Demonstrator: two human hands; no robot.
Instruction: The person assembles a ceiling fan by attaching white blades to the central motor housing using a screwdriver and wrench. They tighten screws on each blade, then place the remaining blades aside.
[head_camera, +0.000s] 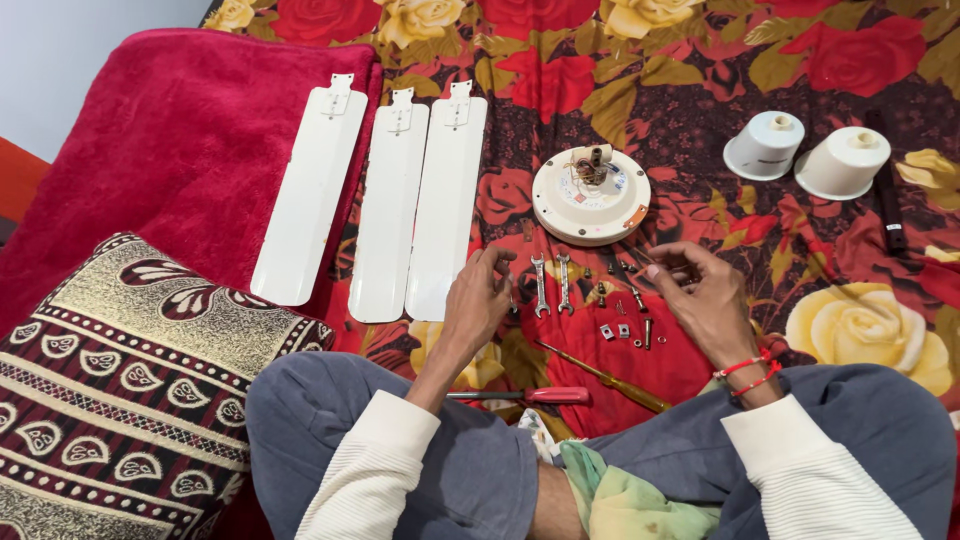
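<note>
Left hand (478, 300) loosely curled beside spanners (552, 284); right hand (700, 290) pinching small screw; fan motor (590, 195) beyond, blades (385, 205) toward bed's left edge.

Your left hand (480, 300) hovers with fingers curled just beside the two spanners (552, 284) lying side by side on the rose-patterned blanket (700, 90), while your right hand (700, 290) pinches something too small to make out above the scattered bolts and nuts (628, 320). Just beyond your hands sits the round fan motor (590, 195), with three cream fan blades (390, 205) laid in a row to its left and two cream cups (805, 152) to its right. Near your knees lie a red-handled screwdriver (525, 395) and an amber-handled screwdriver (605, 378).
</note>
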